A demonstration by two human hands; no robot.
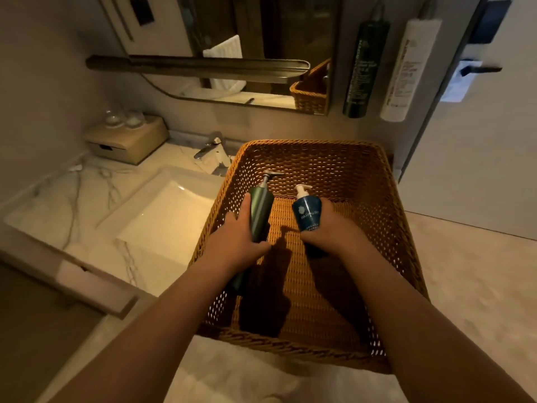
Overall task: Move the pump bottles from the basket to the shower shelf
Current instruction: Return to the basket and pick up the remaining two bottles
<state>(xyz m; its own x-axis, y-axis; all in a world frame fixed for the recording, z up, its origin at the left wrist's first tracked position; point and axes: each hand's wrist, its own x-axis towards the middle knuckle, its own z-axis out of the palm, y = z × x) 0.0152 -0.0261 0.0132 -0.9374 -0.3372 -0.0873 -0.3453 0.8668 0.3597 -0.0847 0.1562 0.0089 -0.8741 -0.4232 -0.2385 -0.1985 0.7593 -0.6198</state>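
A large orange wicker basket (377,205) stands beside the sink counter. Both my hands reach into it. My left hand (239,238) is wrapped around a tall green pump bottle (261,212) with a grey pump head, held upright near the basket's left wall. My right hand (327,228) grips a shorter blue pump bottle (306,213) with a white pump, its label facing me. The two bottles stand side by side, apart from each other. Dark shadows of the bottles fall on the basket floor. No shower shelf is in view.
A white sink (162,219) with a chrome tap (212,149) lies left of the basket on a marble counter. A wooden box (128,144) sits at the back left. A mirror with a metal rail (197,66) hangs above. Two tall bottles (366,68) are mounted on the wall; a door (479,126) is at right.
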